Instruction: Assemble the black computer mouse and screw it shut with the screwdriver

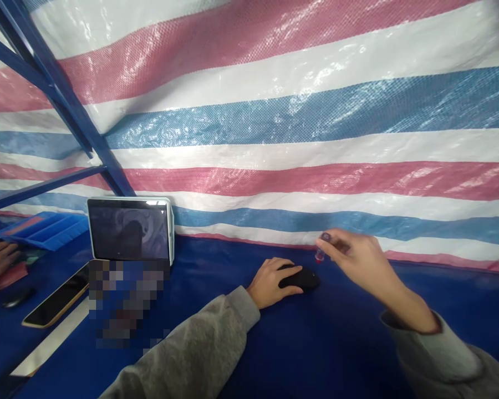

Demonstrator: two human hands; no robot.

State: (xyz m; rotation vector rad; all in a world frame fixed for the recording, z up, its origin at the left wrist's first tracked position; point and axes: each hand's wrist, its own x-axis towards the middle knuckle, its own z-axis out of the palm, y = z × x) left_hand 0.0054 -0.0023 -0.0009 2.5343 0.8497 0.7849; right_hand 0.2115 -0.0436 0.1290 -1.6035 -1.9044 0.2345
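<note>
On the blue table [299, 349], the left hand [268, 285] reaches out of its grey sleeve [208, 338] and grasps a black mouse [307, 279], thumb on the near side and fingers over the far side, probably to steady it. Just beyond, the right hand [366, 263] pinches a small clear piece [326, 238] between thumb and fingertips, its red end hanging below them; that light hold likely leaves the end free and in sight. The piece is above and just past the mouse, apart from it. Farther left, a tablet [128, 230] stands propped up, probably for easy viewing, before a striped sheet [274, 124].
</note>
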